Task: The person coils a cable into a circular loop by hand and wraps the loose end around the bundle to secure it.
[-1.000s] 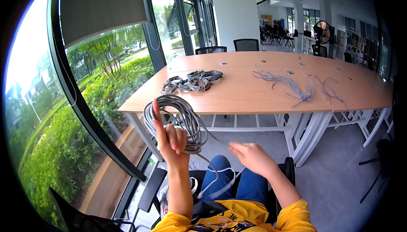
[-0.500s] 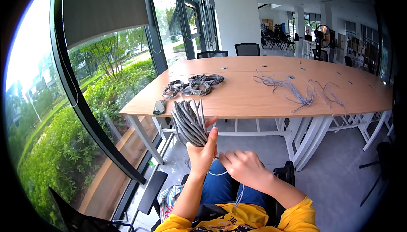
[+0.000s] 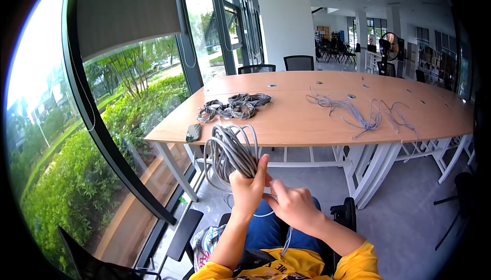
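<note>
grey cable coil [image 3: 231,149] is held up in the left hand [image 3: 247,188], and the right hand [image 3: 293,203] works just beside it

the grey cable coil is in front of the person, above the lap, and in this view its top loops overlap the near edge of the wooden surface [image 3: 296,119]. the left hand is closed around the lower part of the coil, with the thumb pointing upward and the loops fanning out above it. the right hand is just beside, with its fingers bent and nearly closed, and it pinches a thin strand [image 3: 269,195] of the cable between the two hands. whether the fingers of both hands touch each other, i cannot tell. a loose length of cable [image 3: 288,240] hangs below the right hand, over the blue trousers [image 3: 261,229].

on the left part of the surface there lie several tied cable bundles [image 3: 238,107], close together, and a phone [image 3: 193,132] is near them, at the near edge. on the right part, thin loose cables [image 3: 365,120] are spread in a tangle, and one strand hangs down over the edge. two black chairs [image 3: 298,63] stand behind the far side of the surface. a patterned bag [image 3: 205,242] is beside the person's left leg, near the armrest [image 3: 185,233].
</note>
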The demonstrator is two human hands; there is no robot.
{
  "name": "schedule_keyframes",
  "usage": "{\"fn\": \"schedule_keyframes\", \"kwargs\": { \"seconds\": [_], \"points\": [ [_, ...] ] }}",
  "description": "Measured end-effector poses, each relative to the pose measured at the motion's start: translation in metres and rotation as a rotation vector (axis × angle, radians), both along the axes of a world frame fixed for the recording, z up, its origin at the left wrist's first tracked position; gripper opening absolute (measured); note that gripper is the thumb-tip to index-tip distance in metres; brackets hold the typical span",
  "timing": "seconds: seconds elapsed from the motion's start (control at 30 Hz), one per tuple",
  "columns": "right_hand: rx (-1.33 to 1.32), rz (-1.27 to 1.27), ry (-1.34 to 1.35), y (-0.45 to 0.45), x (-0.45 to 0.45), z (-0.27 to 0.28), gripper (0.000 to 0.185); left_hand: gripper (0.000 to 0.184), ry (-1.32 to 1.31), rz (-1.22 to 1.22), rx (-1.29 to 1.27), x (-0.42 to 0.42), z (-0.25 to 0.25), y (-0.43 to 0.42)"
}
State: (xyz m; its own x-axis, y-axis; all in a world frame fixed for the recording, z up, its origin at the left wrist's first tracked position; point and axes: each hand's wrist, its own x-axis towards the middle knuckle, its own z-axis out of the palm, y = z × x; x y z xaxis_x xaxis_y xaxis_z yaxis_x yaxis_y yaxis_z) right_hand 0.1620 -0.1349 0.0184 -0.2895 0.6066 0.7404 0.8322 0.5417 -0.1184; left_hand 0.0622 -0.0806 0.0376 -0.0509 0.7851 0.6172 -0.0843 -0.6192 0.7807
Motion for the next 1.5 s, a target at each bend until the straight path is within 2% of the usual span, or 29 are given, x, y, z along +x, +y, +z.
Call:
{"fn": "schedule_keyframes", "kwargs": {
  "seconds": [0.03,0.07,0.17,0.33,0.4,0.57,0.73,0.8,0.83,0.93,1.07,1.1,1.13,1.23,1.27,1.37,1.4,1.47,1.5],
  "points": [
    [-0.147,0.023,0.182,-0.001,-0.001,0.003,0.014,0.029,0.037,0.013,-0.022,0.0,-0.001,0.002],
    [-0.147,0.024,0.181,0.0,0.0,0.003,0.014,0.029,0.074,0.027,-0.046,0.001,-0.002,0.003],
    [-0.63,0.233,0.609,-0.001,0.008,0.015,0.022,0.026,0.221,0.067,-0.002,0.003,-0.012,0.01],
    [-0.57,0.329,0.628,0.006,0.021,0.006,0.021,0.022,0.409,0.125,0.096,0.001,-0.014,0.013],
    [-0.51,0.355,0.622,0.006,0.021,0.006,0.022,0.028,0.47,0.163,0.188,0.001,-0.012,0.009],
    [-0.445,0.336,0.574,0.007,0.023,0.019,0.023,0.025,0.37,-0.033,-0.001,0.001,-0.006,-0.001],
    [-0.415,0.307,0.562,0.008,0.023,0.026,0.022,0.025,0.309,-0.04,-0.038,-0.001,-0.005,0.005],
    [-0.952,0.454,0.77,0.013,0.031,0.019,0.021,0.029,0.185,-0.024,-0.063,-0.003,-0.004,0.006],
    [-0.991,0.577,0.687,0.02,0.034,0.008,0.02,0.03,0.166,0.001,-0.045,-0.005,-0.002,0.007],
    [-1.051,0.679,0.595,0.017,0.04,-0.003,0.02,0.033,0.105,0.074,-0.058,-0.011,0.004,0.008],
    [-0.705,0.428,0.565,0.002,0.053,0.036,0.022,0.034,0.123,0.058,-0.101,-0.016,0.002,0.012],
    [-0.428,0.372,0.495,-0.001,0.048,0.043,0.021,0.033,0.107,-0.001,-0.158,-0.015,0.004,0.008],
    [-0.434,0.369,0.498,-0.002,0.046,0.049,0.021,0.032,0.089,-0.06,-0.212,-0.013,0.005,0.006],
    [-0.018,0.159,0.152,-0.002,0.042,0.071,0.024,0.032,0.095,-0.135,-0.261,-0.011,0.008,0.0],
    [-0.022,0.159,0.153,0.001,0.041,0.072,0.024,0.033,0.087,-0.189,-0.305,-0.011,0.009,-0.001],
    [0.248,0.22,0.271,0.01,0.038,0.076,0.027,0.032,0.133,-0.442,-0.324,-0.012,0.003,-0.007],
    [0.249,0.22,0.269,0.009,0.039,0.08,0.027,0.032,0.115,-0.514,-0.337,-0.009,0.002,-0.01],
    [0.443,0.205,0.141,0.002,0.039,0.093,0.03,0.036,0.12,-0.712,-0.306,-0.008,0.006,-0.017],
    [0.443,0.238,0.132,-0.004,0.039,0.1,0.03,0.034,0.068,-0.807,-0.26,-0.008,0.006,-0.018]
  ]
}}
